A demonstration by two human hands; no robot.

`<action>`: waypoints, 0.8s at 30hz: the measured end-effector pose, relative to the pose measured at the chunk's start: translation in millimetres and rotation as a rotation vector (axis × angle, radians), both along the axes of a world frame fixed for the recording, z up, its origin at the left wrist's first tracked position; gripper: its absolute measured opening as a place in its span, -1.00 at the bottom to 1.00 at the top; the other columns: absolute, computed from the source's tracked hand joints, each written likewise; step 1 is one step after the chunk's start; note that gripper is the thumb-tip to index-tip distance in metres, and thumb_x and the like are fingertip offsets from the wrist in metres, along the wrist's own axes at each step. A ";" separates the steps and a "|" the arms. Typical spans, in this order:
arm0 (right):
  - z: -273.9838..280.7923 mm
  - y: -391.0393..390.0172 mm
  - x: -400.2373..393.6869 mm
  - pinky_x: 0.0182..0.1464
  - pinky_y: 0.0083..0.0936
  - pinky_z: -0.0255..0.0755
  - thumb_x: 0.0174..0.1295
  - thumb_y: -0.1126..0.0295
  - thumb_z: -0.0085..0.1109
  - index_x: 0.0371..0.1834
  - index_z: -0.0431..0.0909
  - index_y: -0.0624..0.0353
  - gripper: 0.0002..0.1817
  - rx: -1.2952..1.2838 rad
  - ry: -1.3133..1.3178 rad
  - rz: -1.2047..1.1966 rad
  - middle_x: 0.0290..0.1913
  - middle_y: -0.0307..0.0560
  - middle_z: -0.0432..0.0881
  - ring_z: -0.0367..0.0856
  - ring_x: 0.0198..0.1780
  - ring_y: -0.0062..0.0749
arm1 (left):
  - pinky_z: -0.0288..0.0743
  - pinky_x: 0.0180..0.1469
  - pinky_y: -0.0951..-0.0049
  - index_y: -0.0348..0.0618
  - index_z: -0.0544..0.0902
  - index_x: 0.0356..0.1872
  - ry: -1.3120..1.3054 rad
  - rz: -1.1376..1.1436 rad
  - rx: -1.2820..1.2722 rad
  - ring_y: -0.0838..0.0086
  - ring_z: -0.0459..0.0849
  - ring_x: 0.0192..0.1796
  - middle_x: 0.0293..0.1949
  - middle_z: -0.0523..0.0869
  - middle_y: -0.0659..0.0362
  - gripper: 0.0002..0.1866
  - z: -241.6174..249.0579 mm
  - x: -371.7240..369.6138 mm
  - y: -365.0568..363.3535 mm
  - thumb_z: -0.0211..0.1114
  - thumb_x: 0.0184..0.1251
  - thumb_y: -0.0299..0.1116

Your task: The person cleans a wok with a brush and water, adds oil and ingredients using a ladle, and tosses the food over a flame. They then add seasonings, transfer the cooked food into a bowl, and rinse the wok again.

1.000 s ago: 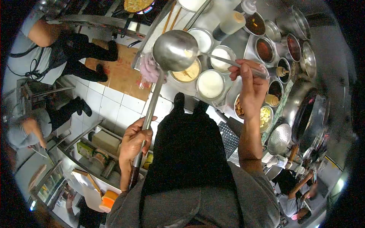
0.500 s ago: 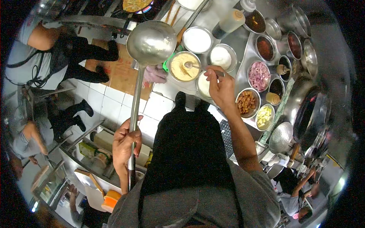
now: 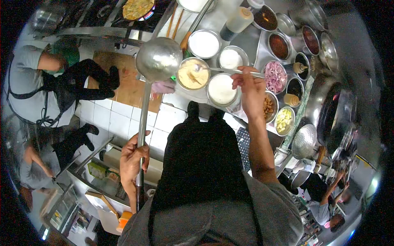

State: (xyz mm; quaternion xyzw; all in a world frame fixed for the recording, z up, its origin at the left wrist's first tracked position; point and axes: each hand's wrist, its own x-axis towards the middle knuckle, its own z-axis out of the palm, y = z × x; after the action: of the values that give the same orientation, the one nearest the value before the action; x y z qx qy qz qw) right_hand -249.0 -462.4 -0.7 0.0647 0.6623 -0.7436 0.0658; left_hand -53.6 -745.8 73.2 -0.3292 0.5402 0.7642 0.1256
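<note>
My left hand (image 3: 133, 162) is wrapped round the long handle of a big steel ladle (image 3: 159, 59), its round bowl raised near the counter's edge. The fingers of my right hand (image 3: 251, 90) close on the thin handle of a metal spoon (image 3: 225, 70). That spoon reaches left to a steel bowl of pale yellow powder (image 3: 192, 78), where its tip lies at the powder. Just left of my right fingers sits a bowl of white contents (image 3: 222, 91). Two more bowls of white contents, one farther left (image 3: 204, 44) and one behind the spoon (image 3: 231, 58), stand close by.
Bowls of chopped purple onion (image 3: 275, 77), brown chunks (image 3: 269, 107) and pale green pieces (image 3: 283, 120) line the right. Squeeze bottles (image 3: 242, 19) stand behind. A pan of food (image 3: 138, 9) sits over a burner at upper left. Other people (image 3: 39, 82) are around.
My right hand has shifted right and turned, with the spoon's handle now nearly level; more of the nearest white bowl shows. The ladle bowl appears slightly lower. The whole view has moved a little.
</note>
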 end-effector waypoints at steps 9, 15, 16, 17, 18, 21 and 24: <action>10.6 31.7 -35.0 -0.33 -0.58 0.48 0.38 0.39 0.04 -0.13 0.59 0.33 -0.78 0.684 0.335 -0.005 -0.36 -0.03 0.68 0.61 -0.41 -0.51 | 0.19 -0.77 0.66 -0.45 0.48 0.11 -0.086 -0.077 0.138 0.67 0.29 -0.82 -0.72 0.41 0.28 -0.55 -6.6 -16.2 20.2 0.15 0.15 -0.52; -51.3 46.6 -45.3 -0.33 -0.61 0.48 0.40 0.27 0.04 -0.14 0.59 0.34 -0.70 0.690 0.227 0.042 -0.36 -0.08 0.68 0.60 -0.40 -0.56 | 0.20 -0.76 0.67 -0.47 0.45 0.14 0.024 -0.031 0.106 0.66 0.29 -0.82 -0.71 0.39 0.30 -0.56 -8.7 -11.2 19.4 0.12 0.20 -0.56; -59.3 51.6 -47.5 -0.35 -0.60 0.46 0.40 0.25 0.04 -0.14 0.58 0.34 -0.68 0.573 0.167 0.003 -0.36 -0.07 0.68 0.58 -0.42 -0.56 | 0.19 -0.76 0.66 -0.49 0.44 0.14 0.051 -0.032 0.121 0.66 0.30 -0.81 -0.69 0.38 0.31 -0.56 -6.8 -12.2 20.7 0.10 0.20 -0.57; -65.0 57.2 -47.9 -0.38 -0.60 0.44 0.40 0.23 0.05 -0.14 0.58 0.35 -0.67 0.455 0.106 -0.036 -0.37 -0.07 0.67 0.57 -0.44 -0.56 | 0.19 -0.76 0.66 -0.49 0.44 0.14 0.049 -0.034 0.116 0.66 0.30 -0.81 -0.69 0.38 0.31 -0.56 -4.6 -13.9 22.1 0.10 0.20 -0.57; -68.3 64.0 -47.1 -0.38 -0.60 0.44 0.40 0.23 0.05 -0.14 0.58 0.35 -0.67 0.450 0.105 -0.037 -0.37 -0.07 0.67 0.57 -0.44 -0.56 | 0.20 -0.77 0.66 -0.50 0.44 0.14 0.034 -0.055 0.101 0.65 0.30 -0.81 -0.68 0.39 0.30 -0.56 -2.3 -16.3 23.5 0.10 0.20 -0.56; -60.9 78.1 -47.9 -0.39 -0.56 0.49 0.41 0.21 0.04 -0.18 0.58 0.36 -0.65 0.320 0.097 -0.102 -0.43 -0.09 0.68 0.60 -0.47 -0.51 | 0.21 -0.77 0.66 -0.50 0.44 0.13 0.011 -0.068 0.090 0.65 0.31 -0.81 -0.66 0.41 0.29 -0.55 -3.1 -19.2 29.2 0.11 0.19 -0.55; -14.4 82.0 -40.4 -0.40 -0.57 0.45 0.40 0.27 0.05 -0.13 0.57 0.35 -0.70 -0.041 0.073 -0.157 -0.40 -0.02 0.67 0.53 -0.50 -0.52 | 0.21 -0.78 0.67 -0.50 0.44 0.14 -0.029 -0.086 0.102 0.65 0.32 -0.81 -0.65 0.44 0.28 -0.54 -2.1 -24.6 39.2 0.13 0.18 -0.53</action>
State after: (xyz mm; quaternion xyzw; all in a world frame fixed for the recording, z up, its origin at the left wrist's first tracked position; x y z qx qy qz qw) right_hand -289.3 -380.4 -15.1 0.0880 0.6417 -0.7617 -0.0156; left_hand -78.2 -706.6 71.1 -0.3096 0.5124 0.7799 0.1829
